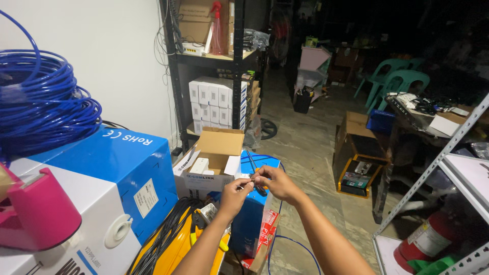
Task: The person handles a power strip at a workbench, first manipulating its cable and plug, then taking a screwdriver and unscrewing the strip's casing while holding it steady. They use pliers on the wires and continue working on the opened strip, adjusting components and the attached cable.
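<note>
Over the open cardboard box [216, 153], left hand [235, 196] and right hand [275, 184] pinch a small connector [243, 176] on the blue cable [277, 224] between them, fingers closed tight to steady it

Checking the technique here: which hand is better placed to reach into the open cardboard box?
Probably left: the left hand is beside the open cardboard box; the right hand is farther out, pinching the small connector.

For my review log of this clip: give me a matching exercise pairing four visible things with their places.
Things:
1. blue cable coil
2. pink tape dispenser
3. fire extinguisher
4. green chairs

Places:
A. far back right
B. lower left, on the white box
C. top left, on the boxes
D. lower right, by the metal rack

Pairs: 1-C, 2-B, 3-D, 4-A
</note>
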